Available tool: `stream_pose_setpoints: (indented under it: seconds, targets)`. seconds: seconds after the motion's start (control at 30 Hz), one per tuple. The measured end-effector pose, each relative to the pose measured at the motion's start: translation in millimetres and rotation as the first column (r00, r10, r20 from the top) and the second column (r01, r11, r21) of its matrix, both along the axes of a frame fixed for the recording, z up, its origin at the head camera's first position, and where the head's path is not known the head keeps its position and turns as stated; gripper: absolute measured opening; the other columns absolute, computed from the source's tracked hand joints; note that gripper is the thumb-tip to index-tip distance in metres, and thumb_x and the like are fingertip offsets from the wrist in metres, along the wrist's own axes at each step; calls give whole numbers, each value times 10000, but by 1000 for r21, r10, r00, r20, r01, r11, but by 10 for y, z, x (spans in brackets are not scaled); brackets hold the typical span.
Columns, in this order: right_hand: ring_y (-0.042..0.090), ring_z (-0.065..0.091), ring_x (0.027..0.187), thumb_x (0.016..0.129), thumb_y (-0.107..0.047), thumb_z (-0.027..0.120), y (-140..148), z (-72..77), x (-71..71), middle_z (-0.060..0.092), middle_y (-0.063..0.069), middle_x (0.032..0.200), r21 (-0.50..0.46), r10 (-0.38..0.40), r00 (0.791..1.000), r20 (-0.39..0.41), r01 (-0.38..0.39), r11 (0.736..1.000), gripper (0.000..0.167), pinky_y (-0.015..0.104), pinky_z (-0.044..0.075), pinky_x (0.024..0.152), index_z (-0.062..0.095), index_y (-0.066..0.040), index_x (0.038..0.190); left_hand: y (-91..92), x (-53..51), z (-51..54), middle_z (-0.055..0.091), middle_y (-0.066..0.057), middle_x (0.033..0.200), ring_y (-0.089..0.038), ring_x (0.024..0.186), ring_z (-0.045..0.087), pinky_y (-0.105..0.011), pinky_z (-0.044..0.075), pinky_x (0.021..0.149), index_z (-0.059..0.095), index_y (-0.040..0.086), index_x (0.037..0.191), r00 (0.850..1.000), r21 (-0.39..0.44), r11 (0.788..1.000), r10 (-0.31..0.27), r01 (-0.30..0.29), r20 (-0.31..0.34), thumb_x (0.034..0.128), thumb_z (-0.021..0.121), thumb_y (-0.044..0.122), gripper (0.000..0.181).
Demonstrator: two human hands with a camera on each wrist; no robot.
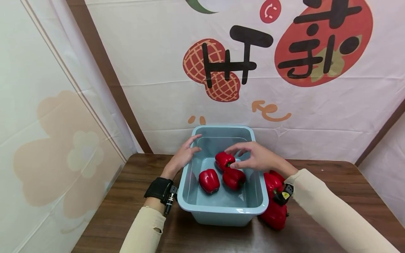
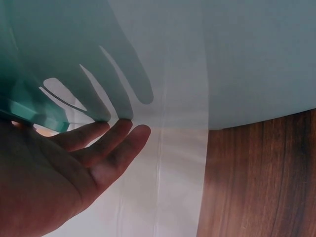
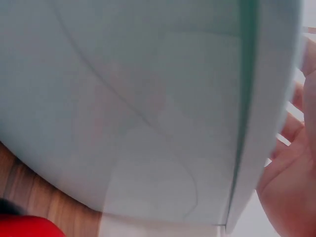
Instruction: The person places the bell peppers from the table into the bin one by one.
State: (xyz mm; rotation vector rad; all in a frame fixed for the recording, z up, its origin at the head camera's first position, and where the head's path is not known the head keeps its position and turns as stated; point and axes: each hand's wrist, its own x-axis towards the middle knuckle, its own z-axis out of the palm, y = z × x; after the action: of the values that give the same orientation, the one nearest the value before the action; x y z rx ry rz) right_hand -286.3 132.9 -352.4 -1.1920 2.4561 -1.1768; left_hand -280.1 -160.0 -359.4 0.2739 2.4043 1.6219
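Note:
A light blue plastic bin (image 1: 223, 210) stands on the wooden table with three red bell peppers inside: one at the left (image 1: 209, 181), one at the right (image 1: 234, 178) and one farther back (image 1: 224, 160). My left hand (image 1: 182, 156) rests at the bin's left rim, thumb and index finger over the edge. The left wrist view shows its other fingers (image 2: 116, 148) straight along the outer wall. Over the right rim reaches my right hand (image 1: 253, 156), fingers spread and lightly bent just above the back and right peppers. Whether its fingertips touch them I cannot tell.
More red bell peppers (image 1: 274, 215) lie on the table against the bin's right side, partly under my right forearm. Behind the table (image 1: 126, 203) hangs a white printed cloth (image 1: 152, 70); another pale cloth stands at the left.

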Motion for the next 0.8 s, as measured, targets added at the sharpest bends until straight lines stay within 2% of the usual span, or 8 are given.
stream_pose_setpoints:
  seconds: [0.17, 0.47, 0.67, 0.8]
  targets:
    - [171, 628, 1094, 839, -274, 783, 74, 32, 13, 672, 5, 1241, -1, 7, 999, -37, -7, 1000, 518, 416, 514, 943, 635, -135, 1316, -8, 5, 0, 227, -205, 1604, -446, 1309, 446, -592, 460, 986, 281, 166, 1564, 1000, -4, 1000, 1, -1, 3, 1016, 445, 175, 572]
    - [189, 629, 1081, 830, -271, 789, 234, 86, 67, 669, -5, 1240, 10, -33, 998, -57, 33, 999, 489, 417, 555, 869, 648, -182, 1290, -12, -15, -25, 222, -210, 1604, -453, 1296, 449, -593, 462, 983, 280, 158, 1564, 1000, -13, 1000, -2, 2, -5, 1013, 447, 174, 576]
    - [186, 623, 1069, 839, -213, 783, 374, 97, 91, 667, 23, 1260, -18, -40, 996, -85, 38, 999, 478, 473, 552, 877, 650, -137, 1291, -7, -10, -17, 215, -212, 1606, -447, 1286, 459, -584, 467, 980, 272, 161, 1568, 1000, -7, 1000, -2, 2, 3, 1010, 449, 171, 585]
    - [180, 624, 1064, 846, -202, 773, 471, 100, 97, 669, 15, 1259, -20, -45, 992, -115, 43, 999, 463, 441, 549, 891, 652, -138, 1288, 2, -8, -12, 212, -205, 1609, -439, 1285, 459, -575, 468, 979, 274, 168, 1568, 1000, -7, 1000, -1, 1, 4, 1008, 452, 173, 588]
